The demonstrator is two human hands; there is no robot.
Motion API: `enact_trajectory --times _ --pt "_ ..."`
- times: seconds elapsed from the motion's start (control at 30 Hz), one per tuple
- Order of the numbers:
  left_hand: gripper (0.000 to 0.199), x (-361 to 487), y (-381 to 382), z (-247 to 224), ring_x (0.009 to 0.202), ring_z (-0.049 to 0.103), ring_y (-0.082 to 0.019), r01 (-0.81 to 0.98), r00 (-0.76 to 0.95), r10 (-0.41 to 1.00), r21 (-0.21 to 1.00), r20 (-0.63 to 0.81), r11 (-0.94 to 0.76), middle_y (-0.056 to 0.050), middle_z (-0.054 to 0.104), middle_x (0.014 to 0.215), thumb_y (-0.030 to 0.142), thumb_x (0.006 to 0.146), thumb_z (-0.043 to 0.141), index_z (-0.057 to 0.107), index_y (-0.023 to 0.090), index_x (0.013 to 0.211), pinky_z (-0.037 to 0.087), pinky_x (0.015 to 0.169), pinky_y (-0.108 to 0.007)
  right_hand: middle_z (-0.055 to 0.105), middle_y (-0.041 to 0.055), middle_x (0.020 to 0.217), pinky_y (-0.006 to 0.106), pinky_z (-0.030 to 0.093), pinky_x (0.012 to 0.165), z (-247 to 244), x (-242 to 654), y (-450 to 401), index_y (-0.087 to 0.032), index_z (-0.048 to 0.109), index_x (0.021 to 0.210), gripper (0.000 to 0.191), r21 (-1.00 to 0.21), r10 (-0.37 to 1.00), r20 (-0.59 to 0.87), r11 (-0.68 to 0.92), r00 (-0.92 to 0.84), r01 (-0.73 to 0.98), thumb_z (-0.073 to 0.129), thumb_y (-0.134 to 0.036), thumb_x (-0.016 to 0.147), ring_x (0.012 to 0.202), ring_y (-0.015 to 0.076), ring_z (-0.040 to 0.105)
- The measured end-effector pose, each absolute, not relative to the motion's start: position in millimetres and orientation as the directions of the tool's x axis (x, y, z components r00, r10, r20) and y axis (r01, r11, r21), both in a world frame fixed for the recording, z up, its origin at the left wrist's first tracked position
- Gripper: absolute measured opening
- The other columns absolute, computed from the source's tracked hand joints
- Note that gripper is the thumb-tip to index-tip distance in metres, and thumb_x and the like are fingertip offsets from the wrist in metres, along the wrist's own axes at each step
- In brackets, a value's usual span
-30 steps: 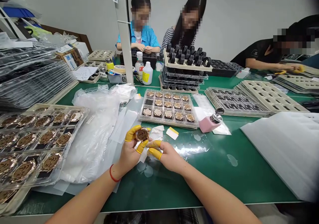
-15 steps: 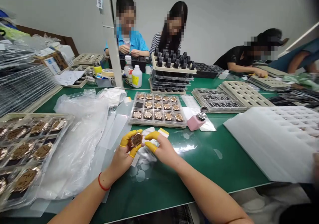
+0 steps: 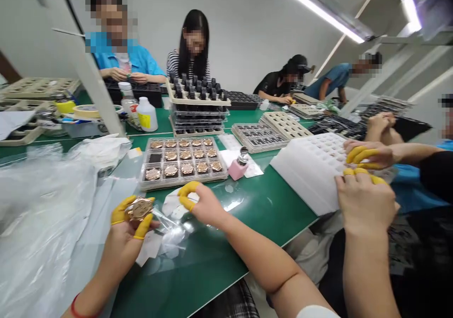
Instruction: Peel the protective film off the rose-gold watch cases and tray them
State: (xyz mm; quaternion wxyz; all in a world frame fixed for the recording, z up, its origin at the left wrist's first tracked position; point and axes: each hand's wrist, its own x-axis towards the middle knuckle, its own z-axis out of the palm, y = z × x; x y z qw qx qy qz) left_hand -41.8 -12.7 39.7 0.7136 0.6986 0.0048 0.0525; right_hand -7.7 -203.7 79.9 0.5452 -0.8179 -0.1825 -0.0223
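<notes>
A round rose-gold watch case (image 3: 140,208) is held by its edges between the yellow-covered thumb and fingers of my left hand (image 3: 129,226). My right hand (image 3: 205,205) is apart from it, over crumpled clear film and white paper (image 3: 171,204). Its yellow-covered thumb and finger curve toward each other with a gap between them, and nothing shows there. Behind both hands lies a clear tray (image 3: 184,182) of similar watch cases; one compartment at its left side holds no case. A pink bottle with a metal top (image 3: 238,167) stands right of the tray.
Plastic bags (image 3: 42,214) cover the left side. White foam blocks (image 3: 304,171) stand at the right, with a neighbour's yellow-tipped hands (image 3: 366,190) over them. Stacked trays of black parts (image 3: 200,112) and a white bottle (image 3: 146,115) are farther back. Several people sit around the table.
The view has swung to the right, bringing a neighbour's hands and ceiling lights into sight. My right hand has moved away from the watch case, which stays in my left hand.
</notes>
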Motion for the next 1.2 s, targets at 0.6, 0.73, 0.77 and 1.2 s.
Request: enact_trajectory --times 0.6,0.73,0.77,1.2 --pt "0.056 -54 -24 59 0.073 0.061 -0.013 0.195 0.945 -0.294 0.968 -0.142 0.158 -0.005 0.058 0.099 0.028 0.072 0.069 0.04 0.023 0.119 0.054 0.067 -0.029 0.063 0.0029 0.082 0.031 0.041 0.077 68 -20 -183 -0.017 0.065 0.08 0.028 -0.974 0.46 -0.171 0.056 0.871 -0.221 0.064 -0.044 0.073 0.08 0.017 0.054" --pt "0.057 -54 -23 58 0.071 0.062 -0.014 0.185 0.947 -0.288 0.974 -0.142 0.127 -0.005 0.059 0.096 0.031 0.071 0.07 0.041 0.022 0.119 0.054 0.067 -0.03 0.064 0.0037 0.082 0.032 0.041 0.079 66 -19 -183 -0.017 0.066 0.082 0.027 -0.975 0.463 -0.158 0.064 0.872 -0.211 0.063 -0.043 0.074 0.082 0.018 0.055" --pt "0.057 -54 -23 58 0.07 0.062 -0.014 0.18 0.947 -0.289 0.977 -0.14 0.118 -0.004 0.059 0.095 0.031 0.071 0.069 0.04 0.022 0.119 0.053 0.066 -0.029 0.064 0.0036 0.083 0.032 0.041 0.079 66 -19 -183 -0.017 0.066 0.082 0.026 -0.976 0.463 -0.155 0.064 0.873 -0.207 0.063 -0.043 0.074 0.083 0.018 0.055" --pt "0.052 -51 -23 49 0.067 0.062 -0.01 0.219 0.939 -0.3 0.965 -0.168 0.146 -0.003 0.057 0.094 0.027 0.076 0.066 0.038 0.023 0.119 0.052 0.064 -0.024 0.063 0.0072 0.093 0.037 0.04 0.081 60 -6 -196 -0.019 0.061 0.088 0.015 -0.751 0.306 0.166 -0.577 0.938 0.321 0.054 -0.031 0.081 0.091 0.0227 0.055"
